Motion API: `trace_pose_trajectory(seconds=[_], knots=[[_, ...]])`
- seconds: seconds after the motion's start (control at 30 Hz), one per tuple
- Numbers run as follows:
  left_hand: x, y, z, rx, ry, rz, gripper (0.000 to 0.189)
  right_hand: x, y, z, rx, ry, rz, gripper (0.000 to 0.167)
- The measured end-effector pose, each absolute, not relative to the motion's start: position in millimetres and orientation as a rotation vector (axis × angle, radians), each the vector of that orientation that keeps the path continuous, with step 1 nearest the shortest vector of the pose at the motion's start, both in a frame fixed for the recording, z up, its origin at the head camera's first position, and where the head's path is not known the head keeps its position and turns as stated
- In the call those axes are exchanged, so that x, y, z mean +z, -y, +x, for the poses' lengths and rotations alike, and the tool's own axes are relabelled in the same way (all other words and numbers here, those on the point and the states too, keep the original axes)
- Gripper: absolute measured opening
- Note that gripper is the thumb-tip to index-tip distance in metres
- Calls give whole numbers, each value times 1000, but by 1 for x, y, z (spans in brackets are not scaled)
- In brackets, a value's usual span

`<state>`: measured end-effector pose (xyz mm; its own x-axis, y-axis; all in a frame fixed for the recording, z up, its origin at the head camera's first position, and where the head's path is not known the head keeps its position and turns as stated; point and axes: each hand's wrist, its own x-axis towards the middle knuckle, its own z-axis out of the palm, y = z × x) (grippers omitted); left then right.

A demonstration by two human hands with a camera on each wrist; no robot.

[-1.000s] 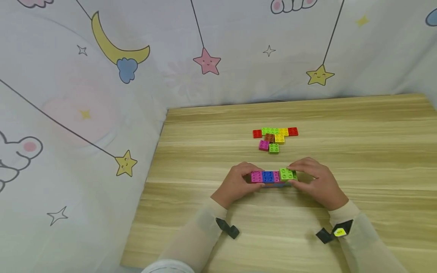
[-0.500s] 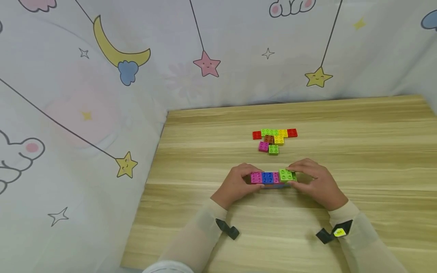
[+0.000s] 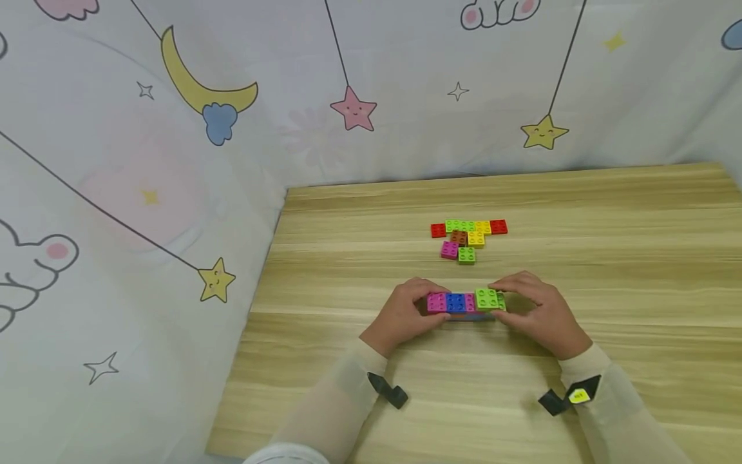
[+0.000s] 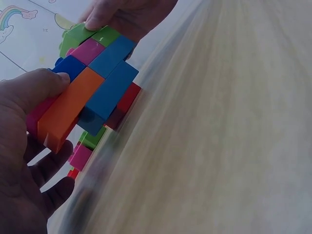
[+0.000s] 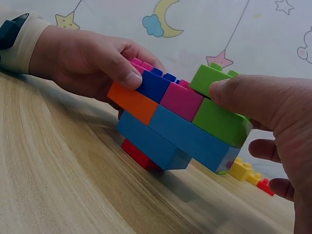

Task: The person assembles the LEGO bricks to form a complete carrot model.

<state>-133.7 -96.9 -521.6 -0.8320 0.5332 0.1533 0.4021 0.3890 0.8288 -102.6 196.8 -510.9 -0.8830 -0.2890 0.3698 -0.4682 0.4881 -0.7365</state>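
Note:
A stepped stack of toy building bricks (image 5: 195, 139) stands on the table, with a red brick (image 5: 139, 155) at its foot, blue and orange (image 5: 131, 103) ones above, and pink, blue and green in the upper row. My left hand (image 3: 401, 316) grips the stack's left end, thumb on the near side and fingers behind. At the other end, a light green brick (image 3: 485, 298) sits on the upper row, over the lower green brick (image 5: 222, 122). My right hand (image 3: 539, 314) pinches this upper brick between thumb and fingers. Its far side is hidden.
Behind the stack lies a group of loose bricks: two red (image 3: 498, 227), a long green (image 3: 460, 225), yellow (image 3: 476, 240), brown (image 3: 458, 238), pink (image 3: 449, 250) and a small green (image 3: 466, 256). A patterned cloth (image 3: 406, 148) hangs along the back and left of the wooden table (image 3: 348, 251).

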Motion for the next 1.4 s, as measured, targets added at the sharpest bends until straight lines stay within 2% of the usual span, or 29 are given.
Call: trace_pose_trajectory(seconds=[0.23,0.37,0.7,1.07,1.23,1.4], knots=[[-520,97,-133,1451,-2488,875,41,-513,-197,-104,1384,2572,632,54],[-521,99,-136,1519,-2450,861,37,-513,-196,-104,1407,2567,634,53],[-526,104,-176,1753,-2381,568,25,-517,-196,-105,1441,2591,630,48],[-529,86,-227,1458,-2525,560,37,-520,-195,-108,1493,2562,653,46],[-531,79,-238,1338,-2574,615,41,-521,-195,-108,1505,2570,641,45],[-530,74,-242,1259,-2573,562,43,-521,-195,-108,1496,2595,627,43]])
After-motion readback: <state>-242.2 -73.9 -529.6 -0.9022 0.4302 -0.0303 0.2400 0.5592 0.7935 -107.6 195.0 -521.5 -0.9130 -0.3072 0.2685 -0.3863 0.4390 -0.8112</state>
